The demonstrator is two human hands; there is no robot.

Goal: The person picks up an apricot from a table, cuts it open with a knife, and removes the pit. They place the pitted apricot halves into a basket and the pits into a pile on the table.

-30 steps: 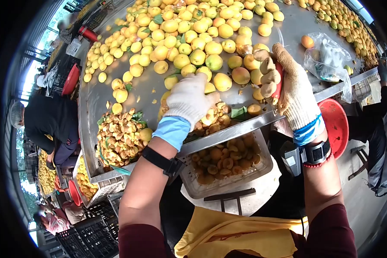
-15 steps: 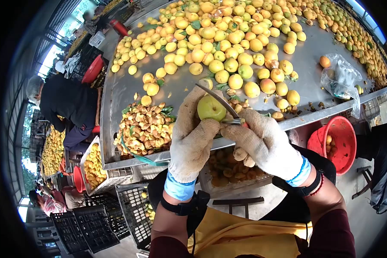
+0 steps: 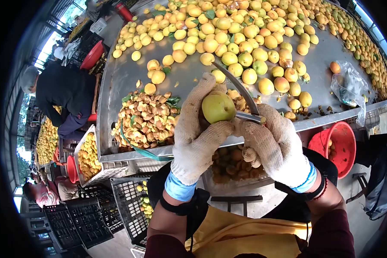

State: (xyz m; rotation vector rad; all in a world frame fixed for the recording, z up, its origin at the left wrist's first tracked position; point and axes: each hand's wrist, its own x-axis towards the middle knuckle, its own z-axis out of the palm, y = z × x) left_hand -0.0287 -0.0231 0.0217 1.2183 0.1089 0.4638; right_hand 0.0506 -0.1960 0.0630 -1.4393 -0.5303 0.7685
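A green-yellow fruit (image 3: pixel 218 107) is gripped between the thumb and fingers of my left hand (image 3: pixel 196 133), which wears a knitted glove. My right hand (image 3: pixel 273 144), gloved too, is closed on a curved knife (image 3: pixel 241 89); its blade points up and to the left, beyond the fruit. The knife's lower metal part (image 3: pixel 247 116) lies close beside the fruit's right side. Both hands are over the near edge of the metal table (image 3: pixel 176 86). Left of my left hand is a heap of cut fruit pieces (image 3: pixel 146 122).
Many yellow fruits (image 3: pixel 228 36) cover the table's far part. A plastic bag (image 3: pixel 350 88) lies at right, above a red bucket (image 3: pixel 346 148). Below the table are a bin of fruit (image 3: pixel 234 167) and a black crate (image 3: pixel 129 210). A person (image 3: pixel 64 94) bends at left.
The knife is tilted more upright and its metal parts are spread farther apart beside the fruit. The fruit and left hand have shifted slightly right. The view has shifted a little.
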